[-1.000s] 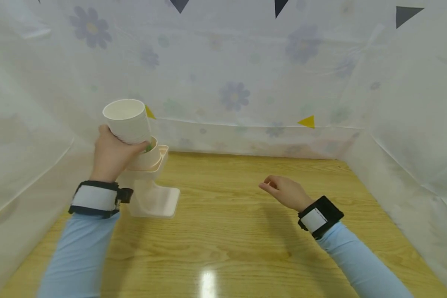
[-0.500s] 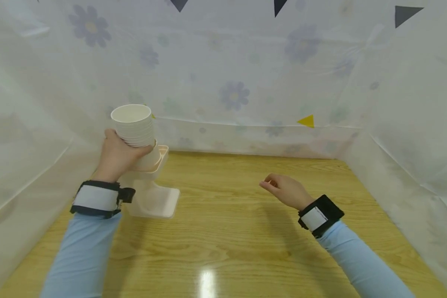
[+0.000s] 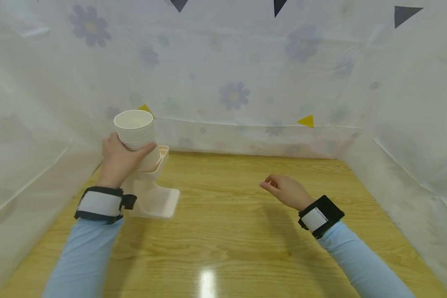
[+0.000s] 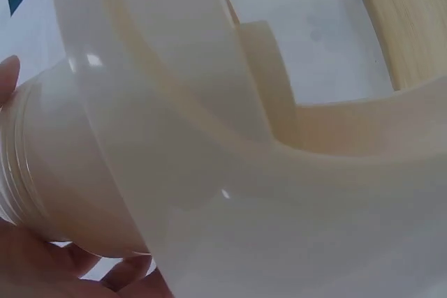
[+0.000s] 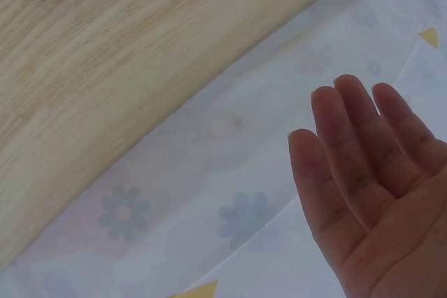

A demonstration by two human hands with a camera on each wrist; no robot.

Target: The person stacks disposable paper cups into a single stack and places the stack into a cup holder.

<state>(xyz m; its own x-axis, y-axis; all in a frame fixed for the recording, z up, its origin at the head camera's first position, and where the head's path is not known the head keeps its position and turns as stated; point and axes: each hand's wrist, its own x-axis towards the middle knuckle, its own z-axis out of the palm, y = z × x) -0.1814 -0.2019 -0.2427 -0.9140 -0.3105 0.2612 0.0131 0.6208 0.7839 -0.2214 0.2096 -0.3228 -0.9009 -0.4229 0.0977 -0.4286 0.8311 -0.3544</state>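
Observation:
My left hand [image 3: 119, 160] grips a stack of white paper cups [image 3: 135, 131] with the mouths facing up. The stack's lower end is at the round holder on top of a cream plastic stand [image 3: 165, 202]; my hand hides part of where they meet. In the left wrist view the stand [image 4: 209, 186] fills most of the picture, with fingers curled around the cup stack [image 4: 17, 158] at the left edge. Off to the right, my right hand [image 3: 287, 192] hovers above the table with nothing in it, its fingers loosely extended in the right wrist view.
Underneath is a wood-grain table [image 3: 223, 231]. White flower-print sheeting [image 3: 234, 62] hangs behind it, and pale sheets form the left and right sides. The stand is close to the left sheet.
My left hand has brought the cup stack down and slightly right onto the stand's holder. The stack now covers the green spot seen in the holder before. The right hand has stayed put.

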